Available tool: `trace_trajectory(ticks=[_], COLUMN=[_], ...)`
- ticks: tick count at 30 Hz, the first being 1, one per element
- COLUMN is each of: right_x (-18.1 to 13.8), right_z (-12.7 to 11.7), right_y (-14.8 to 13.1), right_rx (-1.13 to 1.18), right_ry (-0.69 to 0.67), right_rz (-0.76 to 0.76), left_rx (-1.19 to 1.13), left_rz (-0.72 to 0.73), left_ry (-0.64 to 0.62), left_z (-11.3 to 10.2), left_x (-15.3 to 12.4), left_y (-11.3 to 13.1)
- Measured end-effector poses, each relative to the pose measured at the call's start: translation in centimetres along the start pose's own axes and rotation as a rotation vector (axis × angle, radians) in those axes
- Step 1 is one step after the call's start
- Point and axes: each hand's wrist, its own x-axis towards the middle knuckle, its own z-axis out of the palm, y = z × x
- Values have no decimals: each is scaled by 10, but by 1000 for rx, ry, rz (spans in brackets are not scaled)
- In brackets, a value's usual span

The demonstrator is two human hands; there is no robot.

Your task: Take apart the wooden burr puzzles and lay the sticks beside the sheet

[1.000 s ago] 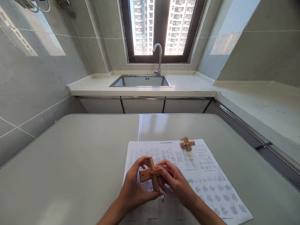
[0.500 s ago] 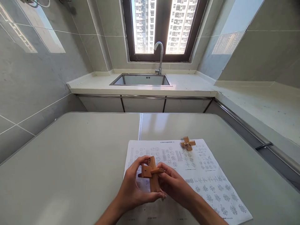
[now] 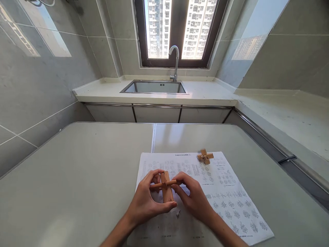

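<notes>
Between my hands, above the printed sheet (image 3: 231, 192), are interlocking wooden puzzle pieces (image 3: 168, 193) forming a cross. One flat bar stands nearly upright, and a thinner one runs crosswise through it. My left hand (image 3: 146, 199) wraps around the upright bar, fingers at its top and thumb near its lower end. With thumb and fingertips, my right hand (image 3: 191, 192) pinches the right end of the crosswise bar. A second cross-shaped wooden puzzle assembly (image 3: 205, 156), with a dark mark on it, lies on the sheet's far edge.
The sheet carries rows of small diagrams and lies on a pale table (image 3: 77, 178) with a seam. Beyond the table stands a counter (image 3: 205, 90) with a sink (image 3: 154, 87) and a faucet (image 3: 175, 63) under a window. Another counter (image 3: 290, 116) runs along the right.
The held puzzle has been turned, so the broad block facing me before now shows as a thin crosswise bar. My right hand has shifted up and slightly right to that bar's end.
</notes>
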Motion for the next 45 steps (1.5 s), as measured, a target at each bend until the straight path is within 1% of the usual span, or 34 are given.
trace_trajectory(ticks=[4, 8, 10, 15, 21, 24, 30, 33, 36, 38, 40, 42, 45], right_x=[-1, -1, -1, -3, -5, -4, -3, -4, -4, -4, -4, -4, -5], right_z=[1, 0, 0, -1, 1, 0, -3, -2, -3, -5, -6, -5, -1], right_y=[0, -1, -2, -1, 1, -2, -7, -8, -8, -8, -10, -11, -15], right_rx=[82, 8, -28, -50, -165, -151, -59, -34, -33, 6, 88, 174, 245], right_ry=[3, 38, 55, 46, 106, 84, -15, -12, 1, -17, -56, -115, -201], right_rz=[63, 29, 13, 40, -82, -89, -51, -50, -36, 6, 65, 118, 170], left_rx=[-46, -60, -47, 7, 135, 177, 213, 231, 280, 334, 413, 497, 572], left_rz=[-6, -40, -26, 20, 75, 103, 138, 167, 237, 314, 415, 515, 624], left_ry=[-49, -60, -47, -11, 63, 79, 51, 51, 84, 137, 196, 230, 212], left_z=[-3, -6, -7, -8, -4, -4, -13, -17, -17, -14, -11, -7, -2], left_x=[2, 3, 3, 1, -1, -1, 0, 0, -1, -1, -1, -1, -2], left_y=[1, 4, 5, 5, 2, 1, 1, -1, -4, -5, -6, -7, -8])
